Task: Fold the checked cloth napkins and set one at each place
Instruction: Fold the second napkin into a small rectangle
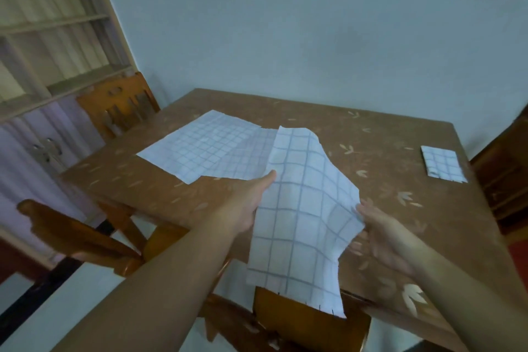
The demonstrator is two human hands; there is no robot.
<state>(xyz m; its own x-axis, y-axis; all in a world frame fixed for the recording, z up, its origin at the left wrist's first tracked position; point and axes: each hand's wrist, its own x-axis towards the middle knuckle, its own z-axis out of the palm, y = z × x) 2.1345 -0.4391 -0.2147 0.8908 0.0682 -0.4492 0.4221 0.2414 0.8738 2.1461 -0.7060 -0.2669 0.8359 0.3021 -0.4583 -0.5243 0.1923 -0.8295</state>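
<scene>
I hold a white napkin with blue checks (303, 214) up over the near edge of the brown table (371, 157). My left hand (248, 203) grips its left edge, thumb on top. My right hand (380, 234) pinches its right edge at the fingertips. The cloth sags between them and its lower end hangs over a chair back. Another checked napkin (211, 146) lies spread flat on the table's left half. A third napkin (443, 163), folded small, lies near the table's right edge.
Wooden chairs stand around the table: one at the far left (120, 103), one at the near left (77, 234), one right below the held cloth (308, 323). A shelf unit (51, 66) fills the left wall. A dark cabinet (503, 168) stands at the right.
</scene>
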